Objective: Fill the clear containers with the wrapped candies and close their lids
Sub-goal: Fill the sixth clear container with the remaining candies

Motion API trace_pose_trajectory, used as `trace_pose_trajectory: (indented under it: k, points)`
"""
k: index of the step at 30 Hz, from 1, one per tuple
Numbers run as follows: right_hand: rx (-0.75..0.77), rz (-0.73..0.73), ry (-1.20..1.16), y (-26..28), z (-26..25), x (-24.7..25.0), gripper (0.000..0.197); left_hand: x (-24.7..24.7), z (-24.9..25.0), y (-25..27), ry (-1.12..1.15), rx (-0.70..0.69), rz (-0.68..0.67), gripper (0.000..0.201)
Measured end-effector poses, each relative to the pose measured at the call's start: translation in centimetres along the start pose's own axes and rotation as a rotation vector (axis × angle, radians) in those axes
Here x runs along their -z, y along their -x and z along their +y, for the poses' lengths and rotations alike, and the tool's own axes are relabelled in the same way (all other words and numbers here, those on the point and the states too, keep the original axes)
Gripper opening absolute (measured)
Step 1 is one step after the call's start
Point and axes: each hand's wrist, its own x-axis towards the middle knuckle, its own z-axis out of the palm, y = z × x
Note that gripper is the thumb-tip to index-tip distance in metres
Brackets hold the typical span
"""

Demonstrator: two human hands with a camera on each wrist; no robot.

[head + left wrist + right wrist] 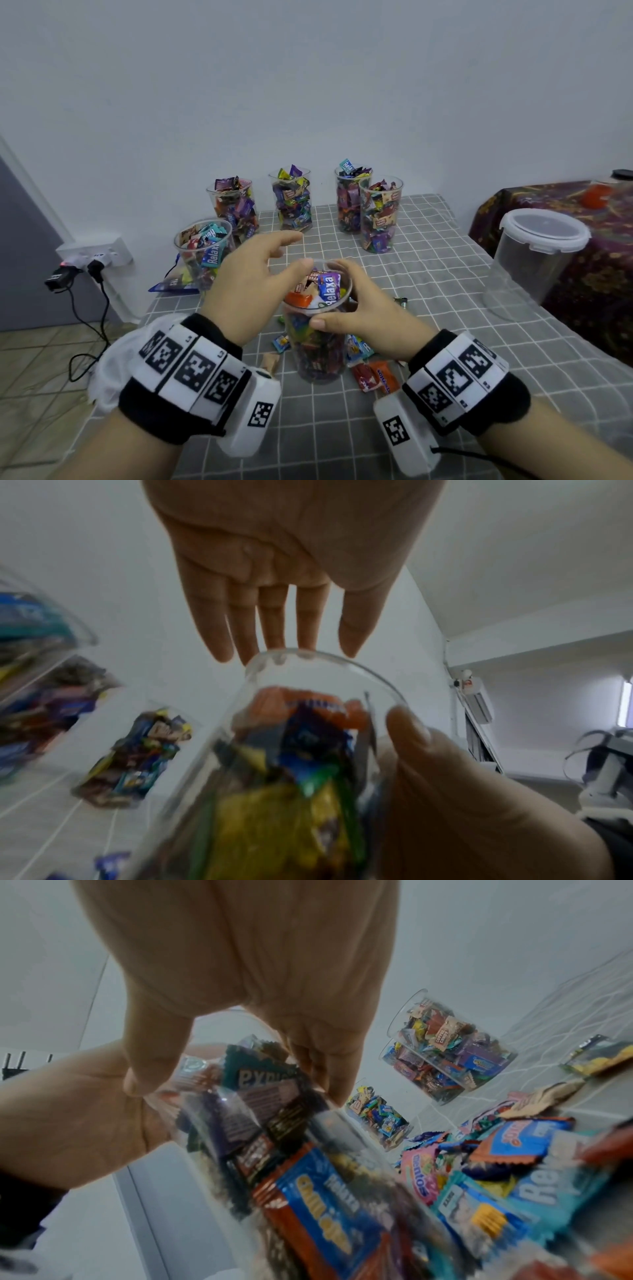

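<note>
In the centre of the head view, "Relaxa" can be read on a blue and purple wrapper at the top of the clear container (pixel 317 329), and the same word is seen on a teal wrapper in the filled cup (pixel 202 253) at the middle left. "COFFEE CANDY" is printed on tan wrappers in the cup (pixel 378 216) at the upper right of the group, and "mentos" is legible on a pink wrapper among the loose candies (pixel 479 1164) at the lower right of the right wrist view. The clear container is stood on the table (pixel 445 342), which is covered by a grey cloth with a white grid, and it is filled to the rim with wrapped candies in orange, blue, yellow and purple; no lid is seen on it. It is gripped near the rim by the right hand (pixel 356 308), the thumb being laid on the near wall and the fingers curled round the far side. The left hand (pixel 250 291) is held just left of and above the rim with relaxed, nearly straight fingers, and nothing is held in it; its thumb tip is seen at the rim, though contact cannot be judged. Five other filled cups are stood behind, near the wall. A larger empty tub (pixel 537 253) with a white lid is seen at the right edge of the table. Black-and-white coded bands are worn on both wrists.
</note>
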Motion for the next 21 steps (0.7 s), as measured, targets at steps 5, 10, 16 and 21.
trace_pose_trajectory:
  k: [5, 10, 16, 21]
  points:
    - [-0.019, 0.079, 0.14, 1.7, 2.1, -0.1, 0.078, -1.8, -1.6, 1.6, 0.199, 0.184, -0.217, 0.116]
    - [-0.118, 0.215, 0.245, 4.8, 5.4, 1.4, 0.071, -2.8, -2.1, 2.2, 0.363, 0.213, -0.2, 0.118]
    - [-0.398, 0.142, 0.805, 6.5, 6.6, 2.9, 0.134, -2.9, -2.1, 2.1, 0.361, 0.21, -0.189, 0.115]
    - [-0.443, 0.108, 1.011, 6.7, 7.7, 2.5, 0.139, -3.1, -2.3, 1.5, 0.339, 0.191, -0.129, 0.107]
